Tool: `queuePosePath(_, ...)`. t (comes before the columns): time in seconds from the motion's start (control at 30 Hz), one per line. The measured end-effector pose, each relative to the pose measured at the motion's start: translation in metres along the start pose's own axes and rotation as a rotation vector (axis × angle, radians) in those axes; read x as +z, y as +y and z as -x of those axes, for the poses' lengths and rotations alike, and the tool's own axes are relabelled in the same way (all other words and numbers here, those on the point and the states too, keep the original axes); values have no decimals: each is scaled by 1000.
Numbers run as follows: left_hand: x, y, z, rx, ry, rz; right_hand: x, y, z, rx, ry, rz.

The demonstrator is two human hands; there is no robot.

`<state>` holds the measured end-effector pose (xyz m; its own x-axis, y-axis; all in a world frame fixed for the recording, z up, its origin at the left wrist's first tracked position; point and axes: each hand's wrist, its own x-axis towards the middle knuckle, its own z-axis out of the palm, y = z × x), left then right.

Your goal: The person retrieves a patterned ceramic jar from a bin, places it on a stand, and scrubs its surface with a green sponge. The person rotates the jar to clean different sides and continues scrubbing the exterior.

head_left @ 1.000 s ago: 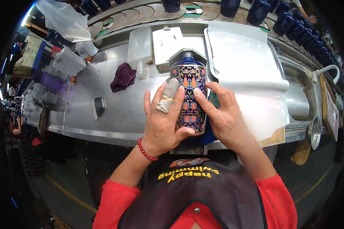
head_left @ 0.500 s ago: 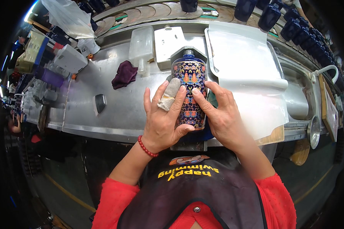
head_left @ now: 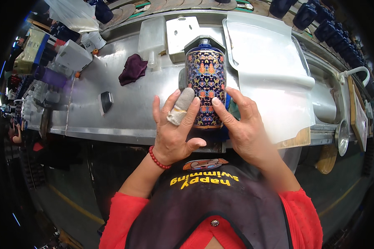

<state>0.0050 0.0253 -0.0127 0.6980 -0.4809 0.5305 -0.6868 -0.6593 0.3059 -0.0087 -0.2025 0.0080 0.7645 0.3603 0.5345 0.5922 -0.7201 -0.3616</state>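
Metal bench on my feed, blue bottles up top cut off by the frame. The patterned bottle lies near the front edge, underside hidden from me. Left hand splayed, right hand unclenched, both touching it; can't make out every right fingertip.

Bottle between left hand and right hand; cloth left, sheet right, box behind-left.

Head fisheye — downward, close.
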Motion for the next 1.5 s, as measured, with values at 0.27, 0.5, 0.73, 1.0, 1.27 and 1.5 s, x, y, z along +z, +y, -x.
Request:
queuePosePath(0.27,-1,4,16,6,27,-28,-1,-5,19,31,-79,27)
queuePosePath(0.5,4,6,24,10,35,-25,-3,-11,31,86,-151,-69)
queuePosePath(0.73,6,7,27,25,33,-34,-4,-10,39,58,-188,-77)
queuePosePath(1.0,6,8,27,31,30,-51,-7,-9,36,30,-188,-79)
queuePosePath(1.27,6,19,28,98,63,-101,-1,6,38,36,-41,-94)
queuePosePath(1.5,7,20,25,98,97,-132,-26,28,-41,-86,-320,-427)
